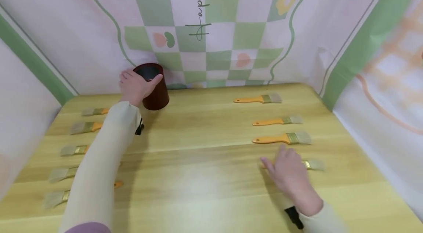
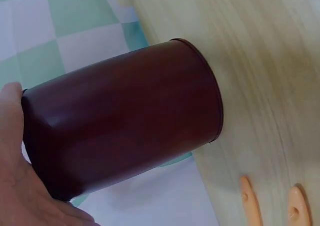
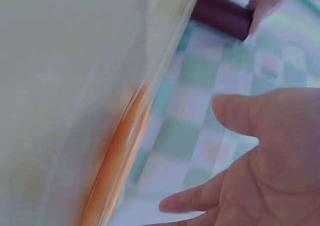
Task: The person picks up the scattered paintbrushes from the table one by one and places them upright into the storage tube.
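A dark red-brown cylindrical cup [image 1: 156, 95] stands upright at the back edge of the wooden table, its open top facing up. My left hand [image 1: 136, 85] holds it at the rim, the thumb on one side and the fingers on the other; the left wrist view shows the cup [image 2: 125, 116] large, with the hand [image 2: 25, 181] at its top end. On the right, my right hand [image 1: 290, 174] hovers over a paintbrush [image 1: 314, 164], hiding much of its orange handle. The fingers are spread and hold nothing, as the right wrist view shows of the hand [image 3: 270, 161].
Three more paintbrushes, such as the wide paintbrush [image 1: 271, 139], lie behind the right hand. Several paintbrushes, among them one [image 1: 79, 150], lie in a column on the left, partly covered by the left sleeve [image 1: 102, 163]. A checkered cloth [image 1: 221, 35] hangs behind the table [image 1: 198, 126].
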`<state>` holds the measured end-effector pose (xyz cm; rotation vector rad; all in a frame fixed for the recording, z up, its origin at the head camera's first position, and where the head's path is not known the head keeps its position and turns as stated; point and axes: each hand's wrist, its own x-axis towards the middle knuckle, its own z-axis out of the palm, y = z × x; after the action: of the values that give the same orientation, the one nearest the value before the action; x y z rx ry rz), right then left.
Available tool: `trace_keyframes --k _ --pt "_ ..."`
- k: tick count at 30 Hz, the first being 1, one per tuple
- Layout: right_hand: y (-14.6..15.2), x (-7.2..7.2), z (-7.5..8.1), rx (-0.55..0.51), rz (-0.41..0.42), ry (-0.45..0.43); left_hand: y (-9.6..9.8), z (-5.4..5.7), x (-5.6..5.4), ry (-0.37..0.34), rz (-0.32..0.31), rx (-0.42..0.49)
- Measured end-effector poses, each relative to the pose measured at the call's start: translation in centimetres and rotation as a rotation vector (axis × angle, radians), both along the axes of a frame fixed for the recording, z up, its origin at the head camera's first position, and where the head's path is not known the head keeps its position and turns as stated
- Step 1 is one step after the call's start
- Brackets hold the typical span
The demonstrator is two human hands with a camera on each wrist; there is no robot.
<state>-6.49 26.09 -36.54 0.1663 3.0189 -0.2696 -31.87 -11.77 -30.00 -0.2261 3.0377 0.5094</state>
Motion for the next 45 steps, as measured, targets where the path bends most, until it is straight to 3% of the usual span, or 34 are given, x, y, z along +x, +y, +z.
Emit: trace_keyframes --k 8,13,18,25,31,34,40,45 --pt "4.1 0.5 0.5 -0.005 -0.196 -0.267 -0.4 0.8 -0.8 -0.032 -0.006 -0.055" --pt "5.0 0.8 0.4 0.002 -0.186 -0.35 -0.1 0.8 -1.0 -0.037 -0.007 -0.081" --pt "5.2 0.4 0.3 0.014 -0.149 -0.358 -0.6 0.8 -0.8 -0.049 0.008 -0.084" --pt "4.8 -0.2 0.4 0.029 -0.129 -0.378 -0.9 0.9 -0.4 -0.022 -0.038 -0.123" --pt "4.6 -1.0 0.4 0.029 -0.124 -0.373 -0.3 0.5 1.3 0.048 -0.151 -0.154" --pt "4.5 -1.6 0.4 0.04 -0.142 -0.365 0.5 0.3 2.4 0.07 -0.24 -0.148" --pt "4.4 -3.0 0.1 0.087 -0.187 -0.351 2.4 -0.2 5.3 0.133 -0.403 -0.116" --pt "4.7 -3.9 -0.1 0.109 -0.223 -0.361 3.7 -0.7 7.6 0.204 -0.484 -0.063"
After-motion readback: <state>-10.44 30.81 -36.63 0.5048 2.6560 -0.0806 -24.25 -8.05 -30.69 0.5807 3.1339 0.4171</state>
